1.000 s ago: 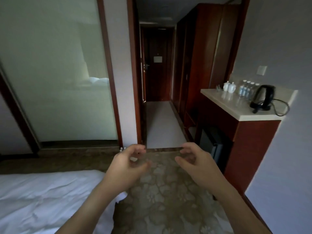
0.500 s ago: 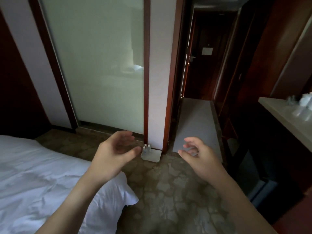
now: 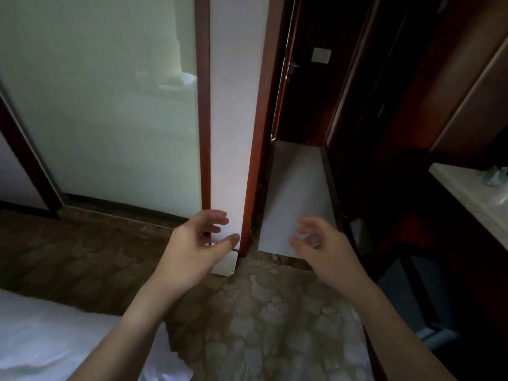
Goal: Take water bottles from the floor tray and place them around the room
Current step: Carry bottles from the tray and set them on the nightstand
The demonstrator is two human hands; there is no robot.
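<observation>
At foot of the white pillar [image 3: 229, 133], on patterned carpet [image 3: 275, 312]: white floor tray [image 3: 226, 266], mostly hidden behind left hand [image 3: 192, 259]. Bottle caps [image 3: 210, 244] barely visible between thumb and fingers. Left hand spread and curled, holding nothing; right hand [image 3: 324, 251] likewise spread, empty. Step in hand looks like the approach to pick up. Next: stoop lower, close on a bottle's body.

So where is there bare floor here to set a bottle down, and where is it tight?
Bare carpet lies open between the bed and the dark cabinet. The pale hallway floor past the threshold is also clear. It is tight at the foot of the white pillar, where the tray sits under the left hand. Both hands are empty, the right hand too.
</observation>
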